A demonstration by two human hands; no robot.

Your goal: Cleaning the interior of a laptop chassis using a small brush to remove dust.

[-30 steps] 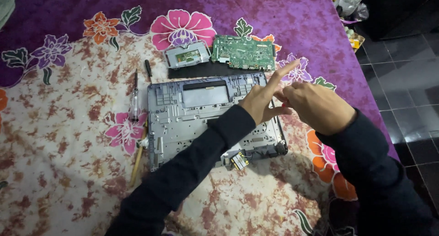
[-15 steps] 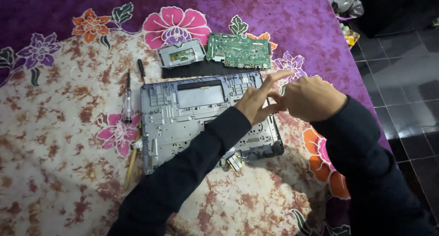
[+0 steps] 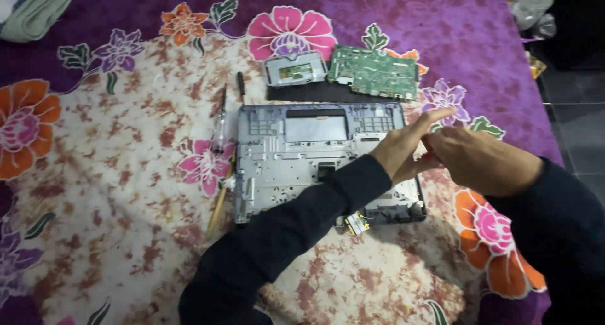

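Hands are being brought together over the right edge of the grey metal-and-plastic laptop base shell (image 3: 318, 158), which is lying open side up on the purple and cream flowered cloth (image 3: 107, 174). Compared with a second ago, the left hand (image 3: 403, 152) is being held a little flatter, its forefinger stretched out toward the upper right and its thumb tucked against the right hand (image 3: 482, 158). The right hand is being kept loosely curled, its fingertips pressed to the left thumb; whether some small part is being pinched between them cannot be told. Neither hand is touching the shell itself, so the work appears to be paused at the fingers rather than on the shell.

Beyond the shell, a green rectangular circuit board (image 3: 375, 72) is lying beside a smaller silver touchpad module (image 3: 295, 68). Left of the shell, a clear-handled screwdriver (image 3: 220, 120), a thin wooden-handled brush (image 3: 220, 196) and a short black tool (image 3: 240, 85) are lying. A small card with gold contacts (image 3: 357, 223) is resting at the shell's near edge.
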